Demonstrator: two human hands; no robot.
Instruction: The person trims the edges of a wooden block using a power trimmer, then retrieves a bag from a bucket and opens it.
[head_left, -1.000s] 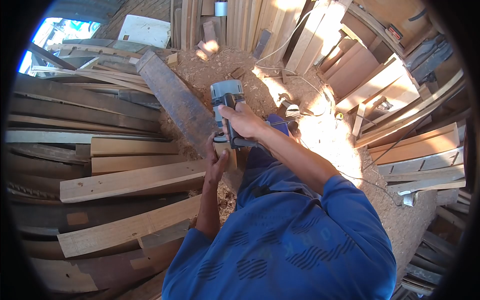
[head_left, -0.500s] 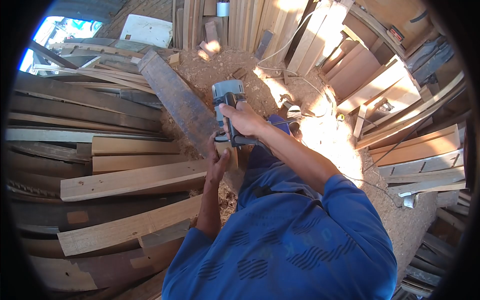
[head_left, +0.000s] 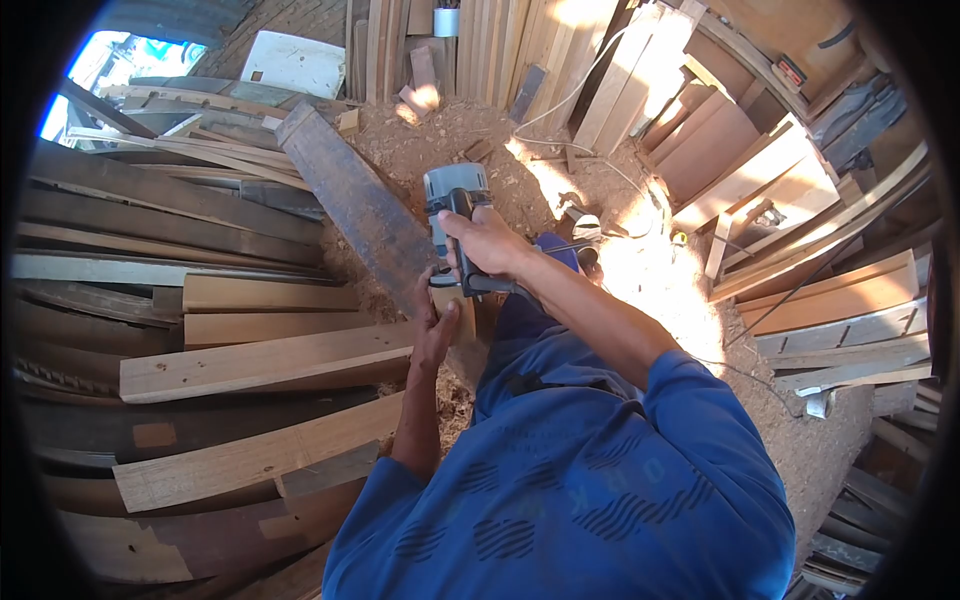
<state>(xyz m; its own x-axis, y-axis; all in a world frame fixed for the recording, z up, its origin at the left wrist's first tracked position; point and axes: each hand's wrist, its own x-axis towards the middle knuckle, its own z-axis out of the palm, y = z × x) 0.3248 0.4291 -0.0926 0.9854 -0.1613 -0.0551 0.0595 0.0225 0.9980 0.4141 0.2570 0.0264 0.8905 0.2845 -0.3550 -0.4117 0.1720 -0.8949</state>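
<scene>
My right hand (head_left: 487, 240) is wrapped around the black handle of a power tool (head_left: 455, 183) with a rounded grey, vented housing. The tool sits on or just over a pale wood piece (head_left: 445, 325), and its underside is hidden. Just below the tool, my left hand (head_left: 436, 318) grips the end of that wood piece, thumb on the near side and fingers on the far side. A wide dark plank (head_left: 350, 190) slants away from beneath the tool, with wood dust on its face.
Stacked boards (head_left: 265, 360) crowd the left side. More timber leans at the back (head_left: 485, 50) and right (head_left: 835, 290). Shavings cover the floor (head_left: 400, 130). A pale cable (head_left: 590, 80) runs across the back, and a white panel (head_left: 293, 63) lies at the far left.
The power tool has shifted only very slightly. Both hands keep the same grip and almost the same place.
</scene>
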